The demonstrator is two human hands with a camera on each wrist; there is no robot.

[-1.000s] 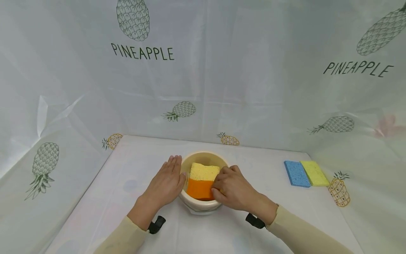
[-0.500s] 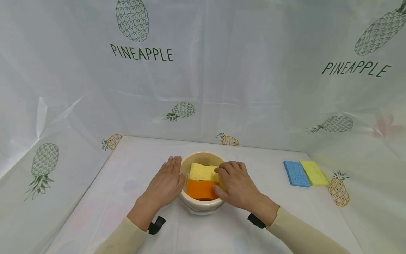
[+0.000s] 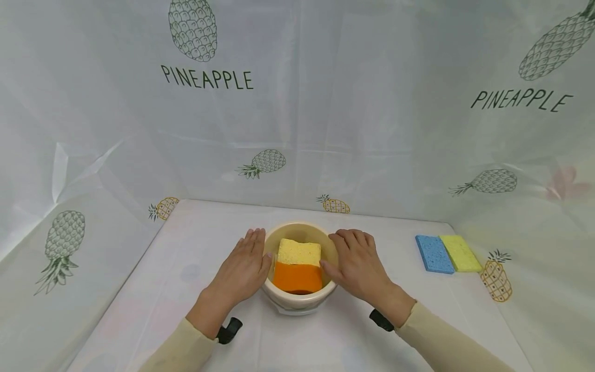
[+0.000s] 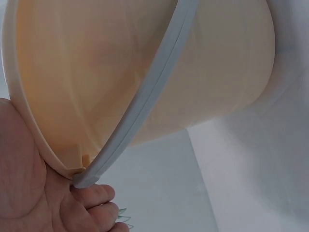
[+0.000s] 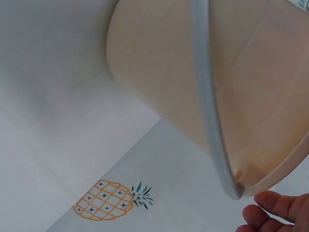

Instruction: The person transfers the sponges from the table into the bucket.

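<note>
A cream bucket [image 3: 299,301] stands on the white-covered table. Inside it lie a yellow sponge [image 3: 299,252] and an orange sponge [image 3: 297,278], side by side. My left hand [image 3: 241,268] lies with straight fingers along the bucket's left rim; the left wrist view has its palm against the rim beside the end of the grey handle [image 4: 140,101]. At the right rim is my right hand [image 3: 358,263], fingers loosely bent and holding nothing. In the right wrist view its fingertips [image 5: 268,200] come right up to the rim near the handle's other end.
To the right on the table, a blue sponge [image 3: 435,254] and a yellow-green sponge [image 3: 461,253] lie next to each other. White sheeting [image 3: 372,129] printed with pineapples hangs behind and along both sides of the table.
My right hand has left the orange and yellow sponges, its fingers loosening, and moved right to the bucket's rim. The left hand has stayed in place.
</note>
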